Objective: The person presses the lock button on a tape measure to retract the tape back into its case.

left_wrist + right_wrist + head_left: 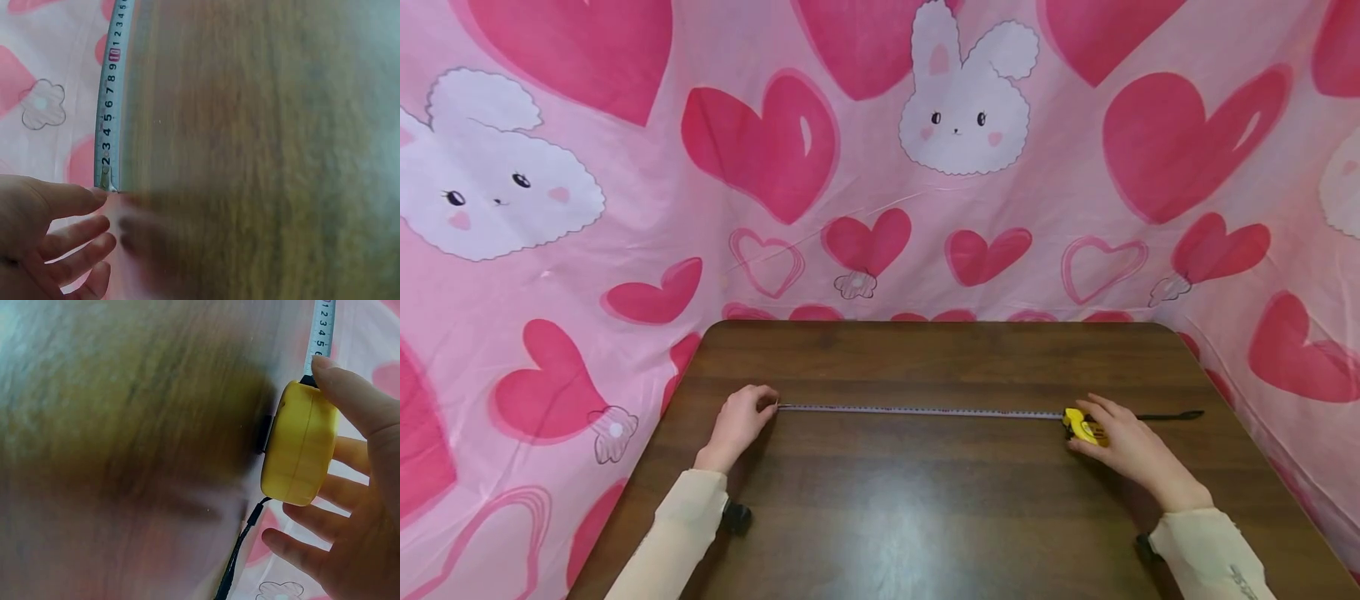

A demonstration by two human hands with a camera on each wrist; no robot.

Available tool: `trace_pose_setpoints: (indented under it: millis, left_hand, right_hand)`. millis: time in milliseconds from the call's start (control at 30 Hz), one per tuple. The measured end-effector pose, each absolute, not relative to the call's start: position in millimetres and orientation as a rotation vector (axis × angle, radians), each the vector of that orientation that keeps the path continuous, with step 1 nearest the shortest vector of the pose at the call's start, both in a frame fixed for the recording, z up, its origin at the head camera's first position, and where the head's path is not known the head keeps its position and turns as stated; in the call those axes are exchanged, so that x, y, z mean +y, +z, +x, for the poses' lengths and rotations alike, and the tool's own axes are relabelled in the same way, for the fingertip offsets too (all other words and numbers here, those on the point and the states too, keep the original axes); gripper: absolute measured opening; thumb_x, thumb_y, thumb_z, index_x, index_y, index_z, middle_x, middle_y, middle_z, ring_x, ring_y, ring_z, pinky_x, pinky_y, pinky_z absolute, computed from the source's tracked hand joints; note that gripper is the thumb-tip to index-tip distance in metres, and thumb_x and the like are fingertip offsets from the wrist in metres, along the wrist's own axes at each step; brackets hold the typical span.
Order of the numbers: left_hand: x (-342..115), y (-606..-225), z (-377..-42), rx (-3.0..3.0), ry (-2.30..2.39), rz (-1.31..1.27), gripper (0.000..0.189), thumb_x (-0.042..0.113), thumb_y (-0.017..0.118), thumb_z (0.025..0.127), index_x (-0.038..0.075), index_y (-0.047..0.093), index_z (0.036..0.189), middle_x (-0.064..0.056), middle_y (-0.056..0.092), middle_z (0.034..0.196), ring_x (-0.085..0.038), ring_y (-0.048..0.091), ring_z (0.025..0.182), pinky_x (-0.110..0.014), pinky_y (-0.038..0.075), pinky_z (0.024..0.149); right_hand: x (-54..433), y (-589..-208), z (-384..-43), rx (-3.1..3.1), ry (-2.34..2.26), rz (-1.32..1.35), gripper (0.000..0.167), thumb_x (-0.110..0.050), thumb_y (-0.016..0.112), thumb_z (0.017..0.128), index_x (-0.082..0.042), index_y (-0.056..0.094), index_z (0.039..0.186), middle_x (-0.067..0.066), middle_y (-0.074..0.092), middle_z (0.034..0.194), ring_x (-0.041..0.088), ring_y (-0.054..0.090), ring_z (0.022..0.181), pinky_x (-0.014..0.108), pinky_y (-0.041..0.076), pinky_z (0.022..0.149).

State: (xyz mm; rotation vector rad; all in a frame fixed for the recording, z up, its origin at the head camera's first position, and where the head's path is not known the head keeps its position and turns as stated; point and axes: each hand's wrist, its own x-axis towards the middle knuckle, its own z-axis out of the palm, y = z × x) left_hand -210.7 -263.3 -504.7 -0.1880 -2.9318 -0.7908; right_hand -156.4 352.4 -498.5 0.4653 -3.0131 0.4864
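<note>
A yellow tape measure [1079,425] is at the right of the table, its pale blade [917,410] pulled out straight to the left, with printed numbers along it. My left hand [741,427] pinches the blade's end; in the left wrist view the thumb [81,199] lies right at the metal hook [106,180], near the low numbers. My right hand [1138,454] grips the case from its right side. The right wrist view has the case [300,444] between thumb and fingers, with the thumb tip [325,365] at the blade where it leaves the case.
A black wrist strap [1172,416] trails rightward from the case over the brown wooden table [895,492]. Behind and beside the table hangs pink cloth [880,192] printed with hearts and rabbits. Both forearms wear light sleeves, with a dark device at each wrist.
</note>
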Motion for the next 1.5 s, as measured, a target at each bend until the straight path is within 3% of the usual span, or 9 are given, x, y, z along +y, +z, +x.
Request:
trace_pose_setpoints:
  millis: [100, 333, 600, 867, 1000, 1233, 1500]
  left_hand:
    - [-266.2, -504.9, -209.6, -2.939, -0.792, -0.195, 0.018, 0.007, 0.077, 0.093, 0.002, 0.076, 0.111, -0.019, 0.074, 0.109, -0.037, 0.069, 0.099, -0.059, 0.055, 0.090]
    - [-266.7, -502.9, -209.2, -2.964, -0.787, -0.259, 0.029, 0.009, 0.079, 0.092, 0.005, 0.073, 0.121, -0.017, 0.074, 0.112, -0.034, 0.072, 0.098, -0.059, 0.057, 0.087]
    - [-267.8, -503.5, -209.2, -2.973, -0.747, -0.310, 0.017, 0.009, 0.078, 0.093, 0.010, 0.079, 0.110, -0.011, 0.075, 0.105, -0.032, 0.070, 0.095, -0.057, 0.056, 0.083]
    - [-271.2, -505.5, -207.3, -2.986, -0.764, -0.346, 0.019, 0.009, 0.080, 0.091, 0.013, 0.080, 0.110, -0.005, 0.074, 0.101, -0.026, 0.069, 0.092, -0.055, 0.056, 0.079]
    - [-271.6, -505.0, -206.7, -2.982, -0.747, -0.371, 0.016, 0.010, 0.080, 0.090, 0.014, 0.081, 0.106, -0.003, 0.074, 0.099, -0.026, 0.069, 0.091, -0.055, 0.056, 0.080]
    - [-273.6, -505.3, -204.1, -2.956, -0.768, -0.405, 0.011, 0.009, 0.080, 0.091, 0.013, 0.082, 0.101, -0.006, 0.077, 0.100, -0.028, 0.070, 0.092, -0.057, 0.056, 0.087]
    - [-276.5, -503.2, -203.1, -2.996, -0.838, -0.371, 0.012, 0.010, 0.079, 0.092, 0.013, 0.081, 0.104, -0.005, 0.077, 0.103, -0.025, 0.069, 0.094, -0.054, 0.058, 0.091]
  right_hand:
    - [352.6, -499.6, -155.4, -3.037, 0.510, 0.464, 0.072, -0.039, 0.083, 0.088, 0.005, 0.057, 0.139, 0.036, 0.052, 0.140, 0.059, 0.053, 0.121, 0.076, 0.046, 0.094]
    - [353.4, -499.9, -154.7, -3.069, 0.566, 0.484, 0.073, -0.036, 0.083, 0.089, 0.006, 0.054, 0.141, 0.037, 0.051, 0.139, 0.059, 0.054, 0.121, 0.075, 0.045, 0.096]
    - [353.9, -498.6, -157.3, -3.102, 0.653, 0.489, 0.071, -0.028, 0.084, 0.088, 0.007, 0.053, 0.141, 0.033, 0.055, 0.133, 0.053, 0.055, 0.118, 0.074, 0.043, 0.099]
    - [357.8, -497.0, -158.0, -3.118, 0.677, 0.521, 0.073, -0.025, 0.089, 0.083, 0.006, 0.053, 0.140, 0.031, 0.056, 0.126, 0.045, 0.058, 0.108, 0.070, 0.049, 0.094]
    - [359.8, -498.7, -157.9, -3.063, 0.708, 0.583, 0.071, -0.021, 0.090, 0.082, -0.001, 0.053, 0.139, 0.028, 0.057, 0.120, 0.041, 0.060, 0.104, 0.067, 0.052, 0.090]
    - [361.8, -505.2, -155.9, -2.928, 0.735, 0.712, 0.052, -0.014, 0.090, 0.081, -0.014, 0.060, 0.123, 0.021, 0.058, 0.116, 0.040, 0.059, 0.102, 0.063, 0.053, 0.083]
    - [363.7, -507.7, -154.2, -2.768, 0.607, 0.809, 0.044, -0.012, 0.092, 0.076, -0.018, 0.067, 0.112, 0.012, 0.059, 0.112, 0.027, 0.058, 0.096, 0.045, 0.055, 0.076]
